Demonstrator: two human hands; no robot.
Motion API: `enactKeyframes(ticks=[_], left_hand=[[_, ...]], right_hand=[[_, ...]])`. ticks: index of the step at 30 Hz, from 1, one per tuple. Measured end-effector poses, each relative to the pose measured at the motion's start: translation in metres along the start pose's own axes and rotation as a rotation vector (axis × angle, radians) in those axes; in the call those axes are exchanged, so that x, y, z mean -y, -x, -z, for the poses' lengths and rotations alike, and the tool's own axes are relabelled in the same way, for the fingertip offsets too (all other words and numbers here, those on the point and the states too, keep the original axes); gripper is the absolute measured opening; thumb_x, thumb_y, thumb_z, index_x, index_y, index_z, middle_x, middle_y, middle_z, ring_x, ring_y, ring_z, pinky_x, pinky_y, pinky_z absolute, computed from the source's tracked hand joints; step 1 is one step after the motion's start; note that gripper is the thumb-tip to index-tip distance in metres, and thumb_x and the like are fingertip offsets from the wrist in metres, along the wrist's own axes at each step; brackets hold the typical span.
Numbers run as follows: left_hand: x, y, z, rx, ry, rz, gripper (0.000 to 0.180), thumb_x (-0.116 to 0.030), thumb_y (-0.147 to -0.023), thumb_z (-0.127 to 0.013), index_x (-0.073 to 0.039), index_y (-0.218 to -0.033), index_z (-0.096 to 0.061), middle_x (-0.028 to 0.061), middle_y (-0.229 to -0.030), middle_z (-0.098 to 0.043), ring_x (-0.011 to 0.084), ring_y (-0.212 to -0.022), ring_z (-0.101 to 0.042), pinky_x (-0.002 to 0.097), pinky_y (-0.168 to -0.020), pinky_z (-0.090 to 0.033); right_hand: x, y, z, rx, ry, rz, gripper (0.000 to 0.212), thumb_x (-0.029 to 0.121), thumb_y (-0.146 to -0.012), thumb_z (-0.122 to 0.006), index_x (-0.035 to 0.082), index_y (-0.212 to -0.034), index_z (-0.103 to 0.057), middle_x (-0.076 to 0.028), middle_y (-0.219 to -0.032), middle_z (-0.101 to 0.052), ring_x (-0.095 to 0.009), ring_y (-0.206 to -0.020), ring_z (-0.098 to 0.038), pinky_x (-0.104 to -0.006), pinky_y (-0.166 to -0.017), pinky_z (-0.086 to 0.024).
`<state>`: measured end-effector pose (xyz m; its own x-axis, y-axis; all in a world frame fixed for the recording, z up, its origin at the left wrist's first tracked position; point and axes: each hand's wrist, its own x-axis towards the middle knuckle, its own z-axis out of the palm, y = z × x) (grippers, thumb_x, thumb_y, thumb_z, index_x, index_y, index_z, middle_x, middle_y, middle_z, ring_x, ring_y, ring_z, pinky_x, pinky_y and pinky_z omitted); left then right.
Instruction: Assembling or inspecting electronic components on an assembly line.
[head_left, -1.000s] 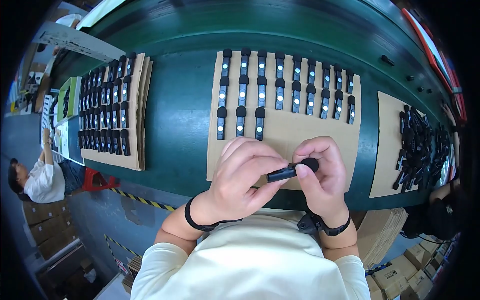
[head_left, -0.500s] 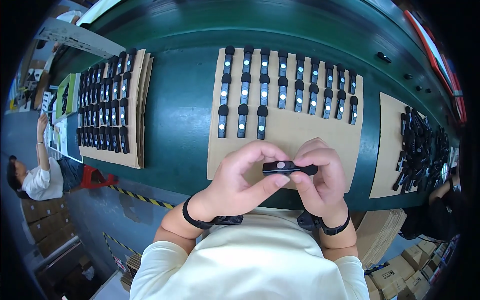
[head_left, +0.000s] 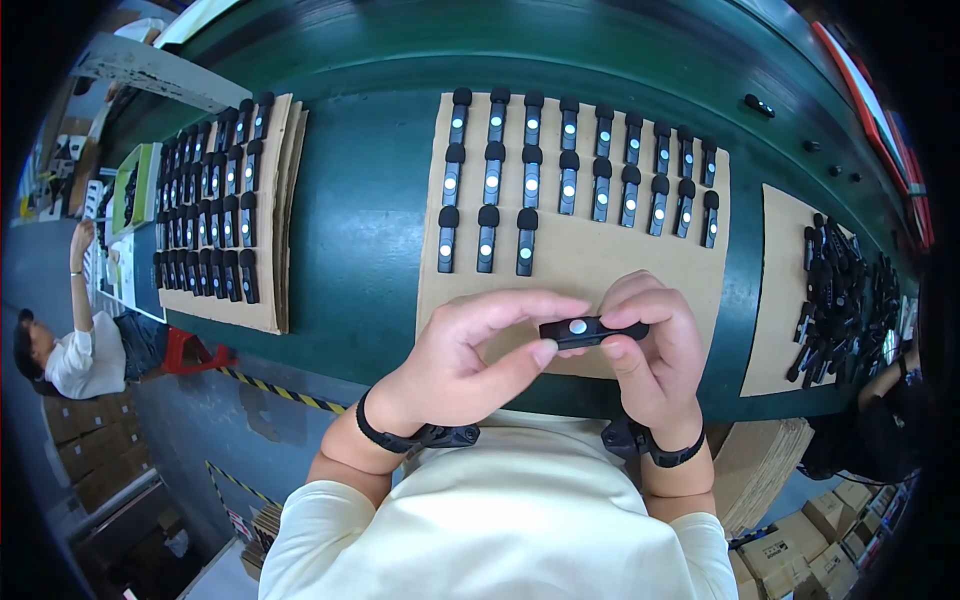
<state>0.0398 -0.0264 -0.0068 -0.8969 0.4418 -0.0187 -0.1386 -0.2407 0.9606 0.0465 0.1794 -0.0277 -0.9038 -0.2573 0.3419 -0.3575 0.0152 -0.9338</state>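
Observation:
My right hand [head_left: 655, 335] pinches the right end of a small black clip-on microphone [head_left: 578, 327] between thumb and fingers. This microphone lies level in the air, with a round pale spot facing up. At its other end is my left hand [head_left: 470, 350], its thumb tip against the near edge and its index finger arched above. Beneath both hands lies a cardboard sheet [head_left: 610, 255]. Rows of similar microphones [head_left: 532, 180], each with a dark foam tip and a pale round spot, stand out on its far part.
A green table [head_left: 360, 220] carries everything. Stacked cardboard with more microphones [head_left: 215, 215] is at left. To the right, a cardboard piece [head_left: 775, 290] bears a jumbled pile of black microphones [head_left: 835, 300]. A person [head_left: 85, 345] sits at far left; another's dark sleeve [head_left: 890, 430] shows at right.
Both hands and the microphone have shifted slightly right. My left thumb has drawn back from the microphone's middle toward its left end.

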Motion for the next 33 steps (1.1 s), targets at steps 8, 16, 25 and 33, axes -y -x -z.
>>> enactKeyframes(ticks=[8,16,25,33], left_hand=[[0.015,-0.004,0.008,0.005,-0.431,-0.392,0.025,0.002,-0.078,-0.070,0.002,-0.102,-0.063,0.0118,-0.094,-0.068,0.0213,-0.080,-0.066,0.0339,-0.076,-0.050],[0.018,0.001,0.014,-0.046,-0.800,-0.413,0.033,-0.003,-0.072,-0.076,-0.004,-0.102,-0.065,0.0062,-0.085,-0.066,0.0229,-0.076,-0.063,0.0343,-0.072,-0.047],[0.029,0.019,0.031,-0.091,-0.995,-0.236,0.033,-0.010,-0.075,-0.077,-0.006,-0.105,-0.064,0.0065,-0.089,-0.067,0.0247,-0.081,-0.064,0.0365,-0.078,-0.047],[0.034,0.023,0.036,0.063,-1.132,-0.130,0.030,-0.019,-0.078,-0.076,-0.007,-0.104,-0.064,0.0074,-0.104,-0.065,0.0286,-0.098,-0.061,0.0393,-0.086,-0.046]], right_hand=[[-0.008,-0.004,-0.007,-0.007,-0.021,-0.075,0.019,0.004,-0.089,-0.064,0.002,-0.106,-0.058,-0.013,-0.110,-0.059,-0.024,-0.095,-0.057,-0.0333,-0.084,-0.047],[0.000,-0.008,-0.011,0.095,0.284,0.117,0.027,0.003,-0.081,-0.071,0.003,-0.106,-0.061,-0.013,-0.108,-0.061,-0.029,-0.096,-0.061,-0.0358,-0.082,-0.049],[-0.021,-0.017,-0.009,0.057,0.687,0.127,0.026,0.001,-0.076,-0.074,0.003,-0.098,-0.060,-0.013,-0.102,-0.065,-0.031,-0.089,-0.064,-0.0364,-0.077,-0.052],[-0.030,-0.008,-0.020,0.222,0.816,0.031,0.023,-0.002,-0.074,-0.071,0.003,-0.093,-0.061,-0.011,-0.102,-0.062,-0.031,-0.092,-0.061,-0.0388,-0.076,-0.052]])
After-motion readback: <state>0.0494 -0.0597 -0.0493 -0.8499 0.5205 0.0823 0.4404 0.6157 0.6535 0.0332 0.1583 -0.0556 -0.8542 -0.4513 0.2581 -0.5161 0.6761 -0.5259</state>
